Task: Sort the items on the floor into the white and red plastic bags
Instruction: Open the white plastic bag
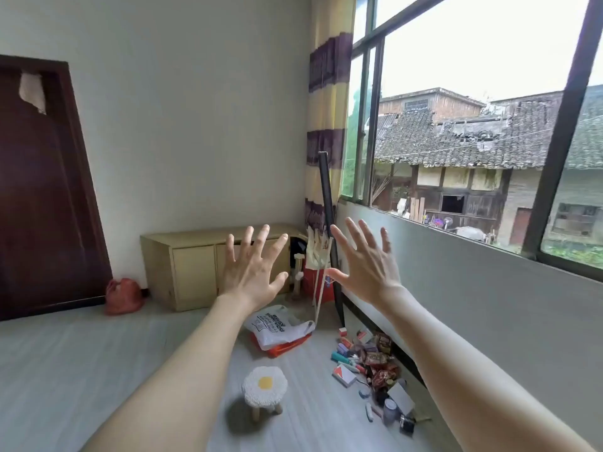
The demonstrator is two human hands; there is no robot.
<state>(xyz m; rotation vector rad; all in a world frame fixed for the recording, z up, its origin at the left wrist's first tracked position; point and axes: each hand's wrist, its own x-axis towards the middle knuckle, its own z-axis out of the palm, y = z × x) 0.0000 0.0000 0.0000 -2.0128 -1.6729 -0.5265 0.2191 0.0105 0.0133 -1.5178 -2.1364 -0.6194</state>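
Note:
A white plastic bag [274,327] with dark print lies crumpled on the floor, on top of a red bag [287,346]. To its right, along the wall under the window, lies a heap of several small items [372,363]: snack packets, small boxes, tubes and little jars. My left hand [253,269] and my right hand [365,265] are both raised in front of me with fingers spread wide. They hold nothing and are well above the bags and the heap.
A small white stool [265,386] with a yellow centre stands on the floor near the heap. A low wooden cabinet [195,265] sits against the back wall. A black pole [329,230] leans in the corner. A red sack [122,296] lies by the dark door [39,190].

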